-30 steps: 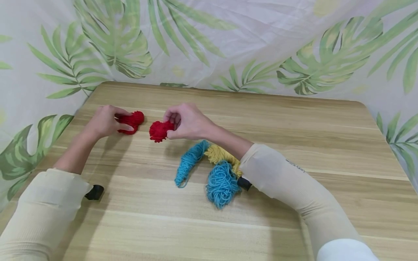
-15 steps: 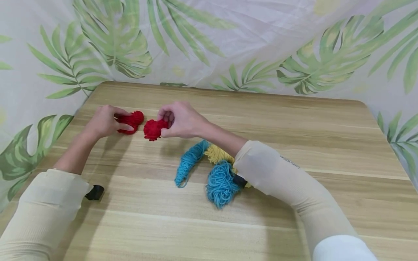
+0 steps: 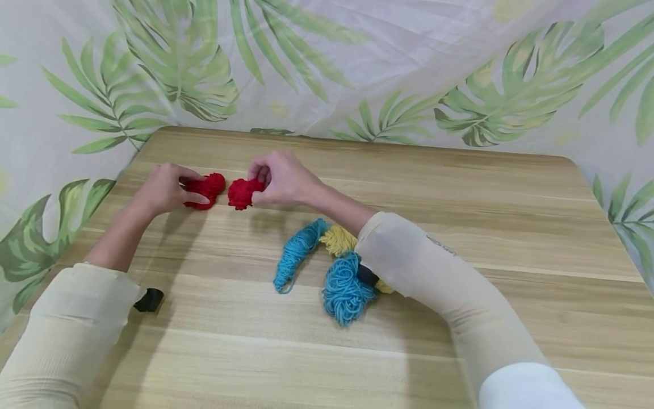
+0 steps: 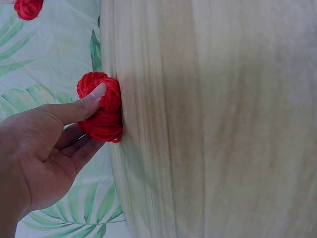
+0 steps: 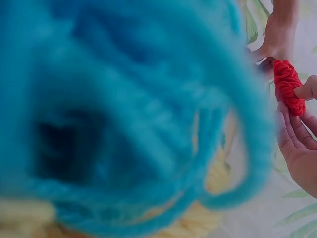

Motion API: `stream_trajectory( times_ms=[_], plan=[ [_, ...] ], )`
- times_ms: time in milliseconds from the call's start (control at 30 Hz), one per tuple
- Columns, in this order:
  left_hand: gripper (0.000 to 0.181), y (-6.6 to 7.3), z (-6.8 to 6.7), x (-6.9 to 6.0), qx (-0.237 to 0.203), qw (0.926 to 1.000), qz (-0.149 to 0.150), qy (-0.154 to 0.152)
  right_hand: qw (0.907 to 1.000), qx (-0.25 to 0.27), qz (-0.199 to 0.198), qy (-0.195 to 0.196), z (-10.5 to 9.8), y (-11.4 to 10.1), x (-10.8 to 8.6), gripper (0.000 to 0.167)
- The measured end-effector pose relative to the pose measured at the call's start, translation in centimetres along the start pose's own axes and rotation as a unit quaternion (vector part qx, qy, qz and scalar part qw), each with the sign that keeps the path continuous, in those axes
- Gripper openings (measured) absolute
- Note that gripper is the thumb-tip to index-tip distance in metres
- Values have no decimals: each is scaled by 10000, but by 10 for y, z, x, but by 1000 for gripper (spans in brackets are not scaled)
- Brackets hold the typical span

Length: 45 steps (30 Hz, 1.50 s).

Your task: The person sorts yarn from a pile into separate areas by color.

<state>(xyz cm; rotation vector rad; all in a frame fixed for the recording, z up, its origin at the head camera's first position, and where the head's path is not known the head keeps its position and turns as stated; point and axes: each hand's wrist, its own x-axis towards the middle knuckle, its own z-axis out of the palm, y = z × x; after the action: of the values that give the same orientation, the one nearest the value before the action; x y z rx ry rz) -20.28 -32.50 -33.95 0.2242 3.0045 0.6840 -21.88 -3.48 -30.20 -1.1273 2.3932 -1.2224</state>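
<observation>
From the head, toward nine o'clock, my left hand [image 3: 166, 190] pinched the left red bundle [image 3: 212, 187], my right hand [image 3: 286, 179] the right red bundle [image 3: 242, 193], a narrow gap between; the tabletop [image 3: 511, 227] stretched toward three. The right bundle had shifted slightly toward twelve. Left wrist: the left bundle overlapped the far edge. Right wrist: blue yarn [image 5: 138, 64] loomed at nine.

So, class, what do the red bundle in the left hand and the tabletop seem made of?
Red bundle: matte yarn, apparently soft, given the looped strands; fibre unclear. Tabletop: smooth wood or printed laminate, judging by its striped grain.
</observation>
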Motion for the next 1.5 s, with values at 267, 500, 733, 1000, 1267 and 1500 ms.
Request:
stream_trajectory(
  times_ms=[267,500,733,1000,1267,1500],
  plan=[
    [47,0,-1,0,-23,10000,-57,-33,9997,-165,157,-44,-6,-1,8,16],
    [47,-2,-1,0,-37,10000,-49,-22,9990,-337,271,-84,-6,-3,17,16],
    [46,-2,0,0,-9,10000,-37,-35,9984,-408,361,-123,1,0,25,16],
    [45,-1,0,2,-20,10000,-16,-68,9977,-523,401,-183,6,3,31,16],
    [44,-3,1,3,27,10000,9,-23,9964,-589,551,-267,8,4,36,15],
    [45,-2,1,2,-25,10000,-55,-63,9950,-687,672,-267,14,8,42,15]
  ],
)
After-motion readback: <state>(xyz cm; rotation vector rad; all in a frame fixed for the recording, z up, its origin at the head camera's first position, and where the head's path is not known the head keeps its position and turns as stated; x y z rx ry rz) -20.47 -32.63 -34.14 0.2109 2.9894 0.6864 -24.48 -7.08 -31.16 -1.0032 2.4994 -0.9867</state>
